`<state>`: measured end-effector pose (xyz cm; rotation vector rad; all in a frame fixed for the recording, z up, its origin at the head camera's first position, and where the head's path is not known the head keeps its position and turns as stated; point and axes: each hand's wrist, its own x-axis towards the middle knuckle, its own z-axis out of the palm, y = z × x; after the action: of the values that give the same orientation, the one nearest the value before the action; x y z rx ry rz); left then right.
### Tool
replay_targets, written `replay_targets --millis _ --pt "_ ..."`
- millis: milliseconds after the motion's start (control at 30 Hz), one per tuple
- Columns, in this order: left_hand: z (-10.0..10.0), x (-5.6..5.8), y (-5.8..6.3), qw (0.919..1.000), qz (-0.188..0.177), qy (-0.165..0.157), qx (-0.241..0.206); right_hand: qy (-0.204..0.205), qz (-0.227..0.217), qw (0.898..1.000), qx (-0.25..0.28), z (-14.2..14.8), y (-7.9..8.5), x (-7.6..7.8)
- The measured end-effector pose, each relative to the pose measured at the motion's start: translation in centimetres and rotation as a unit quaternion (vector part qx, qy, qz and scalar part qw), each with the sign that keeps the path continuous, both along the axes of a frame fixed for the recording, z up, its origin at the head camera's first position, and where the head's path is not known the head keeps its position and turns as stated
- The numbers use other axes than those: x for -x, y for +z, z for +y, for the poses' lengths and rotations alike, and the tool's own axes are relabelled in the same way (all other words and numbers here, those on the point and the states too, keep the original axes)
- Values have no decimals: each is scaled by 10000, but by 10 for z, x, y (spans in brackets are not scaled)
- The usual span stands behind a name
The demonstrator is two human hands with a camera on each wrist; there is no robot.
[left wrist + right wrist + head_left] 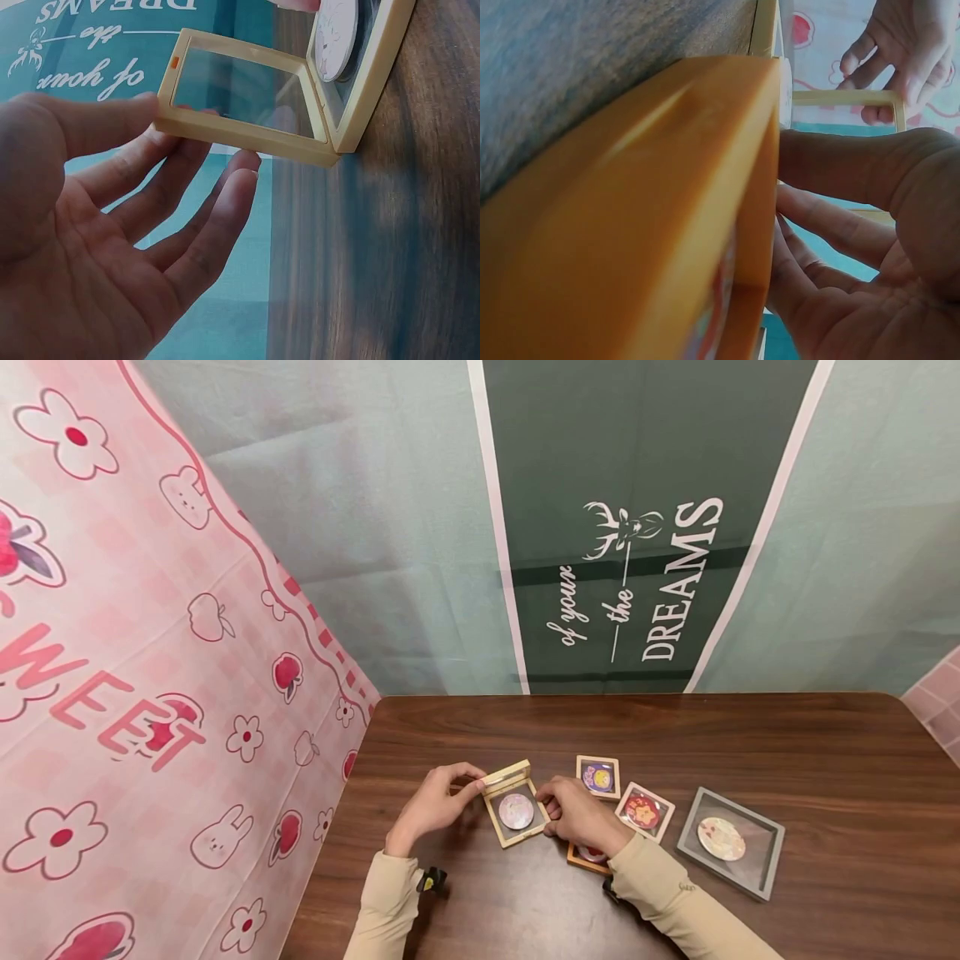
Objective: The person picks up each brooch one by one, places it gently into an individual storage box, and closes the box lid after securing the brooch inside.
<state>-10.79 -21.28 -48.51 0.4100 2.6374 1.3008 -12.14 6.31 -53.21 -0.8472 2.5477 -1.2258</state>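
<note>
A pale yellow hinged display frame (512, 840) lies on the table with its lid raised. A round pinkish badge (516, 812) sits in its base. My left hand (438, 802) pinches the outer edge of the lid; in the left wrist view the thumb lies on the lid's rim (247, 141), fingers behind it. At the base's right edge, my right hand (588, 814) holds the frame between thumb and fingers. An orange frame (587, 863) is partly covered by my right hand and forearm; in the right wrist view it hides part of the grip.
Right of the hands lie a small frame with a purple-and-yellow badge (599, 778), a pinkish frame with a red badge (642, 812) and a larger grey frame (777, 860). A pink patterned cloth (247, 777) borders the wooden table (847, 760) on the left; a green cloth hangs behind.
</note>
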Motion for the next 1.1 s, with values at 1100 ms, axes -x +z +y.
replay_targets --millis 1100 --pt "23 -30 -11 9947 339 -756 603 -156 -78 9998 -131 1 -2 -1"
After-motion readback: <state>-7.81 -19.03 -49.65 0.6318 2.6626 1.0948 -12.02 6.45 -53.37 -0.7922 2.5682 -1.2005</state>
